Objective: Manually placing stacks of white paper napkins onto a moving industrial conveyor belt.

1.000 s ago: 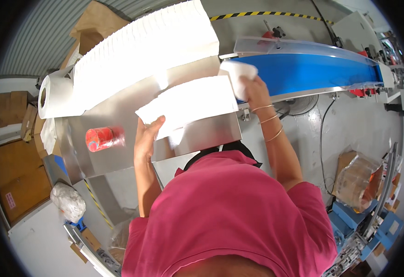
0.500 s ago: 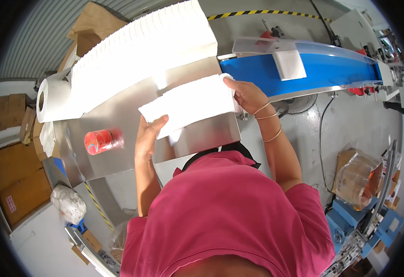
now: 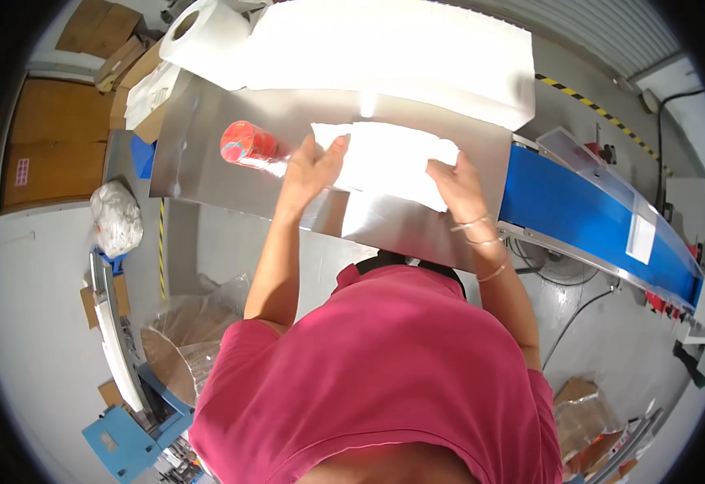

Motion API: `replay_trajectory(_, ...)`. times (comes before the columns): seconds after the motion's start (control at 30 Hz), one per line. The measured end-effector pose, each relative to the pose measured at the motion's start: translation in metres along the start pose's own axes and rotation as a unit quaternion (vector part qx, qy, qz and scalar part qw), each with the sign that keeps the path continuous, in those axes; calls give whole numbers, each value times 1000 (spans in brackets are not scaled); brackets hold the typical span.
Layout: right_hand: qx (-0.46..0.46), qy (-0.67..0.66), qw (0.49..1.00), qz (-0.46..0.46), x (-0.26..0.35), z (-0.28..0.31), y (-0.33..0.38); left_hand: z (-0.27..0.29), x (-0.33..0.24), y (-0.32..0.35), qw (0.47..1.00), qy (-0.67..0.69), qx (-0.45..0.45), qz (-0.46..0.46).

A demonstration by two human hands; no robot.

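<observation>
My two hands hold a small stack of folded white paper sheets (image 3: pixel 393 161), overexposed, above the steel tabletop (image 3: pixel 207 181). At its left end is my left hand (image 3: pixel 314 173), closed on the edge with the thumb on top. My right hand (image 3: pixel 459 187) grips the right end, its thumb also over the paper and its other fingers mostly hidden. A red cylindrical thing (image 3: pixel 247 143) with a shiny clear end lies left of my left hand. Beyond the held sheets, a long row of white folded paper (image 3: pixel 401 56) spans the far side of the table.
A large white roll (image 3: pixel 199 40) sits at the far left. Right of the table runs a blue conveyor belt (image 3: pixel 562 206) with a clear guard (image 3: pixel 590 169) and a white packet (image 3: pixel 641 238) on it. Cardboard boxes (image 3: pixel 98 32) and a bagged bundle (image 3: pixel 116 218) stand left.
The head view has turned, so the surroundings shift and tilt. My hands have carried the held sheets left, away from the belt. The white packet is farther along the belt.
</observation>
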State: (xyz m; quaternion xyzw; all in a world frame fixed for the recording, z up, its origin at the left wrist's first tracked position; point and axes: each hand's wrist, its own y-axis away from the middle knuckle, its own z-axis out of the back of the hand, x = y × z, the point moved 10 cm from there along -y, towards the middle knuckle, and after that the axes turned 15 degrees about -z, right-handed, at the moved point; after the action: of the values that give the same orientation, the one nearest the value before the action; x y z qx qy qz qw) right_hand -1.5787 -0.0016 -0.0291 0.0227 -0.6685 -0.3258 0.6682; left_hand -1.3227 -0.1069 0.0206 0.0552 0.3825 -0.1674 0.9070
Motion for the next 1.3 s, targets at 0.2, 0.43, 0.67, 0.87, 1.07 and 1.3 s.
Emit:
replay_trajectory(0.2, 60, 46, 995, -67, 20, -99, -19, 90, 43, -14, 941, -330, -76, 18)
replay_trajectory(0.43, 50, 138, 988, -57, 19, -101, -36, 81, 66, -24, 994, -83, -66, 35)
replay_trajectory(0.67, -1, 78, 996, -32, 15, 38, 30, -6, -66, 15, 964, -239, -77, -87)
replay_trajectory(0.87, 6, -72, 997, -29, -37, 75, 24, -121, -219, 73, 906, -142, 8, -400)
replay_trajectory(1.07, 43, -190, 974, -120, -65, 121, 33, -124, -205, 71, 920, -207, -24, -332)
replay_trajectory(1.3, 191, -21, 963, -188, -79, 164, 31, -117, -199, 76, 933, -187, -107, -288)
